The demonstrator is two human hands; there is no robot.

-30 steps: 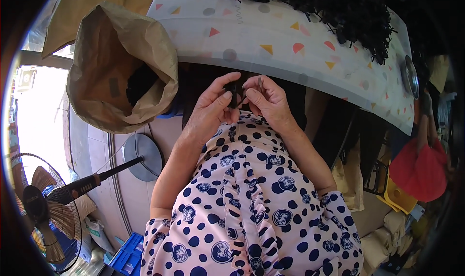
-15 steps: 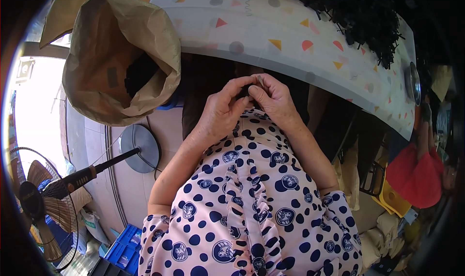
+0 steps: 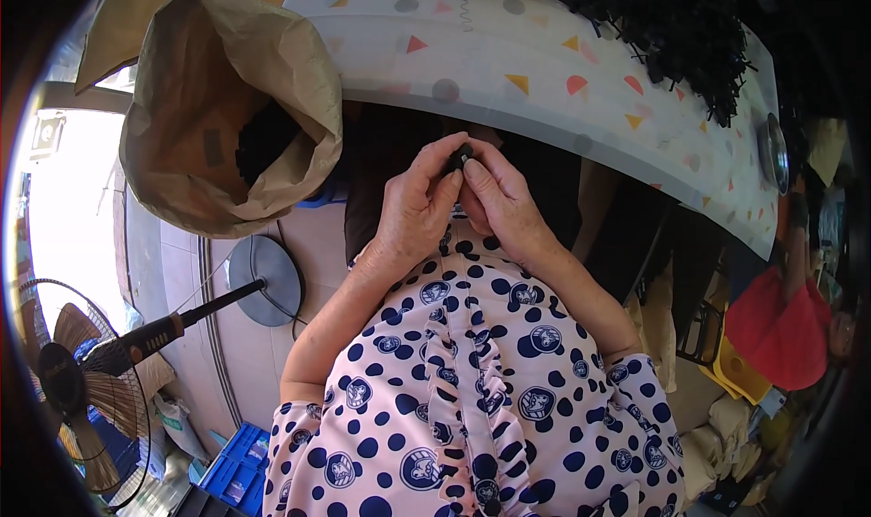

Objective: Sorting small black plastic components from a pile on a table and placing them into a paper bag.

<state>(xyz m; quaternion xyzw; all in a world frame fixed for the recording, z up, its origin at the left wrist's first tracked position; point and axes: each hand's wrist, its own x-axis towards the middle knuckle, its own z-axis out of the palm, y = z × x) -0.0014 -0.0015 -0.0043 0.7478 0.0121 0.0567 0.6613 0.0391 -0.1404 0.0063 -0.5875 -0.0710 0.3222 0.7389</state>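
Note:
Both hands meet in front of my chest, close to the table's near edge. A small black part (image 3: 462, 153), its exact kind too small to make out, is pinched between their fingertips; a pale bit shows on it. My left hand (image 3: 410, 204) holds it from the left with thumb and forefinger. From the right, my right hand (image 3: 510, 201) presses its thumb and forefinger on the same part. On the table lies a large heap of thin black pieces (image 3: 676, 32). A brown paper sack (image 3: 313, 73) stands open to the left, with black stuff (image 3: 263, 145) inside.
The table (image 3: 435, 54) has a white cover with coloured shapes. A metal bowl (image 3: 773, 154) sits at its right edge. A fan (image 3: 77, 372) and its round base (image 3: 263, 279) stand left, near a blue crate (image 3: 234, 472). A person's red garment (image 3: 780, 326) shows at the right.
My fingers have shifted around the small black part, which now shows more between the fingertips. The right hand has moved slightly left and turned.

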